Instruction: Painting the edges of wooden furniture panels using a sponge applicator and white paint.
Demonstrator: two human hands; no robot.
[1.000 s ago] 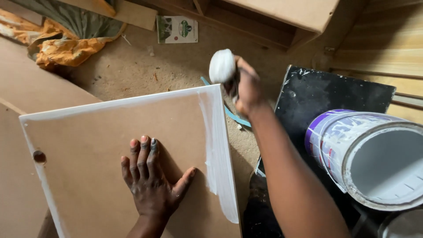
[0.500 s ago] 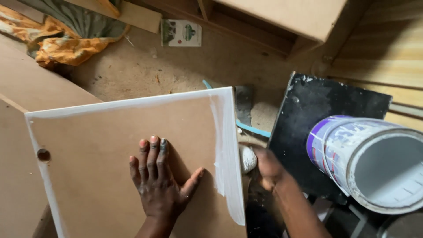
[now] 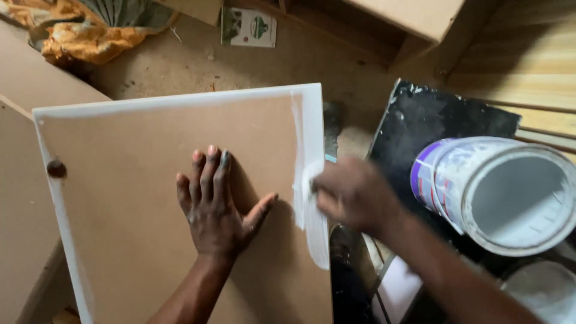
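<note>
Sawdust-strewn flooring [image 3: 180, 66] surrounds a brown board panel [image 3: 138, 198] with white-painted edges and a small round knob [image 3: 56, 168] near its left side. Left hand [image 3: 215, 207] lies flat on the panel centre, fingers spread, grasping nothing; right hand [image 3: 354, 195] sits at the panel's right edge against the wet white paint band [image 3: 312, 198], blurred, so whether it clasps an applicator cannot be told. Just right of it, an open paint bucket [image 3: 498, 192] lies tilted beside a black sheet [image 3: 438, 120].
</note>
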